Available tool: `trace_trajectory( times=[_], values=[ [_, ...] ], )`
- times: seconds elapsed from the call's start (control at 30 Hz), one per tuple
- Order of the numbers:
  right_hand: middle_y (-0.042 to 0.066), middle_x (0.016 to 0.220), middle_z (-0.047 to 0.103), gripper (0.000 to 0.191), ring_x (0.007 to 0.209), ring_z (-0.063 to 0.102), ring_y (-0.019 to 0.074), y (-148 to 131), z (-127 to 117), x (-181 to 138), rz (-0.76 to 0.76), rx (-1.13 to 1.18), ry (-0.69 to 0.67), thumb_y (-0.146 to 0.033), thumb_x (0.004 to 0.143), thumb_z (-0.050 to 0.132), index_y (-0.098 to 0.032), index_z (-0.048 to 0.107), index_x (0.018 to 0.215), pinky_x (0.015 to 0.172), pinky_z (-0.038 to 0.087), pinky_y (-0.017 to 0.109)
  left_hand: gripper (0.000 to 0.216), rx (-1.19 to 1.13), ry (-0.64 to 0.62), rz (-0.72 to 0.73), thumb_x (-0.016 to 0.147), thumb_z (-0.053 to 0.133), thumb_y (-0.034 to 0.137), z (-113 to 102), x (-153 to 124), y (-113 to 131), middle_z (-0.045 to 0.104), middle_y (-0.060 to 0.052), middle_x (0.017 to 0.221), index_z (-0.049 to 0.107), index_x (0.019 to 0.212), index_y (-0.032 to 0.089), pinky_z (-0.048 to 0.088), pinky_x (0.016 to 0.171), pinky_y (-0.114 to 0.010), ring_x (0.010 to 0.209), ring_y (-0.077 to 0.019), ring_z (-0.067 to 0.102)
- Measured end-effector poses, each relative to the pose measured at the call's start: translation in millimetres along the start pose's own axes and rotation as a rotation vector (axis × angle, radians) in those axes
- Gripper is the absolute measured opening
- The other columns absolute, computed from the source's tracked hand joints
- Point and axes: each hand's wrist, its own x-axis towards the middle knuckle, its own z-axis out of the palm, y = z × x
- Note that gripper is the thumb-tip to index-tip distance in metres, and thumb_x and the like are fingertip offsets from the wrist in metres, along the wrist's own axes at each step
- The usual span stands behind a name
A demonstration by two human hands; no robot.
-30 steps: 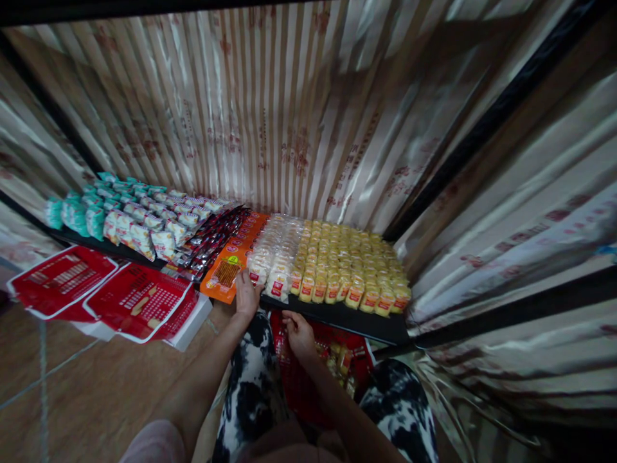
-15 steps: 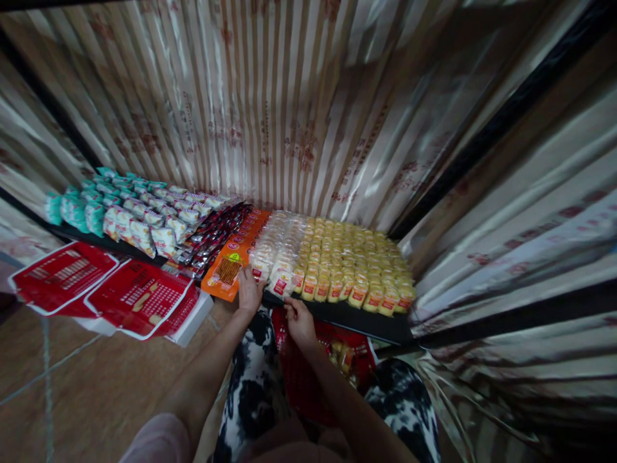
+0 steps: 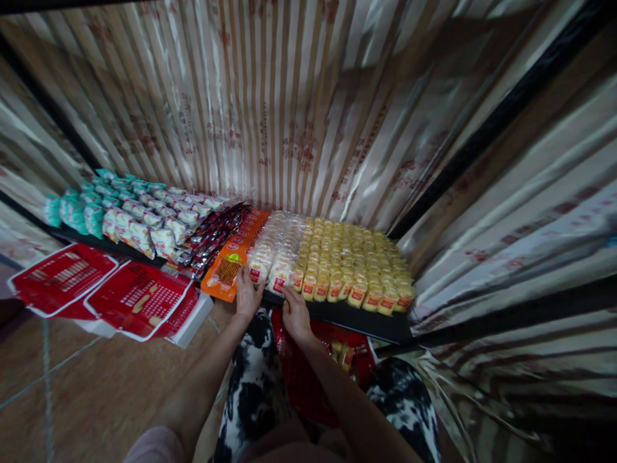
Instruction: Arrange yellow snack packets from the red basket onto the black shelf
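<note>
My left hand (image 3: 247, 294) rests at the front of the white-wrapped snack packets (image 3: 258, 271), its fingers stretched forward and the thumb apart. The fingertips touch the front packet of the left white row, beside the orange snack bag (image 3: 225, 278). My right hand (image 3: 295, 316) lies against the lower right corner of the front packet in the neighbouring white row (image 3: 279, 280). Its fingers are extended, not wrapped round it. Just right of these rows stand several rows of yellow-wrapped snack packets (image 3: 357, 290).
Dark red packets (image 3: 216, 235), white packets (image 3: 139, 235) and teal packets (image 3: 72, 211) line the black shelf (image 3: 357, 321) to the left. Red printed bags (image 3: 139, 299) lie below the shelf. A red bag (image 3: 308, 379) with yellow packets sits between my knees. Striped curtain (image 3: 289, 109) hangs behind.
My right hand has moved slightly up and left, its fingers unfolding from a pinch at the white packet's lower edge onto its corner. The left hand has barely shifted; the white packets stand straighter.
</note>
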Motion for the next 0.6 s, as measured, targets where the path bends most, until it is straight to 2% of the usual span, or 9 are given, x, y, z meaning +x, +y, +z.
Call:
trace_trajectory(
  times=[0.13,0.3,0.43,0.5,0.53,0.6],
  values=[
    [0.007,0.122,0.058,0.05,0.117,0.048,0.0195,0,0,-1,-0.026,-0.002,0.005,-0.002,0.072,0.038,-0.02,0.063,0.111,0.102,0.039,0.039,0.053,0.014,0.014,0.024,0.085,0.048,0.033,-2,-1,0,0.041,-0.019,0.127,0.034,0.13,0.01,0.034,0.103,-0.046,0.126,-0.0289,0.036],
    [0.008,0.121,0.058,0.045,0.116,0.049,0.0191,4,-4,-11,-0.083,0.061,0.036,-0.003,0.072,0.039,-0.019,0.066,0.103,0.1,0.04,0.038,0.051,0.059,0.015,0.034,0.085,0.047,0.031,-4,0,1,0.039,-0.02,0.128,0.035,0.129,0.009,0.036,0.102,-0.046,0.124,-0.029,0.037],
    [0.009,0.117,0.06,0.039,0.108,0.056,0.0176,19,-16,-39,-0.068,0.134,0.091,-0.008,0.075,0.038,-0.018,0.066,0.1,0.096,0.044,0.034,0.045,0.114,0.068,0.051,0.085,0.047,0.029,-16,-2,10,0.04,-0.02,0.128,0.042,0.124,0.01,0.038,0.099,-0.048,0.122,-0.0298,0.038],
    [0.009,0.112,0.063,0.037,0.103,0.059,0.0171,34,-26,-58,-0.025,0.142,0.108,-0.01,0.076,0.037,-0.018,0.066,0.099,0.093,0.046,0.033,0.037,0.118,0.077,0.106,0.085,0.045,0.025,-23,-8,20,0.043,-0.018,0.125,0.048,0.12,0.011,0.039,0.098,-0.046,0.12,-0.0284,0.04],
    [0.009,0.108,0.064,0.036,0.101,0.06,0.0171,42,-31,-68,0.017,0.126,0.104,-0.012,0.078,0.037,-0.018,0.065,0.098,0.092,0.046,0.033,0.034,0.104,0.047,0.151,0.085,0.043,0.022,-26,-14,26,0.045,-0.016,0.123,0.05,0.117,0.013,0.039,0.098,-0.044,0.119,-0.0267,0.042],
    [0.009,0.104,0.066,0.035,0.098,0.061,0.0177,61,-44,-88,0.158,0.039,0.044,-0.014,0.08,0.035,-0.017,0.064,0.1,0.091,0.047,0.033,0.032,0.052,-0.094,0.247,0.085,0.04,0.016,-27,-30,41,0.051,-0.012,0.118,0.054,0.114,0.017,0.041,0.097,-0.038,0.115,-0.0224,0.046]
  ],
)
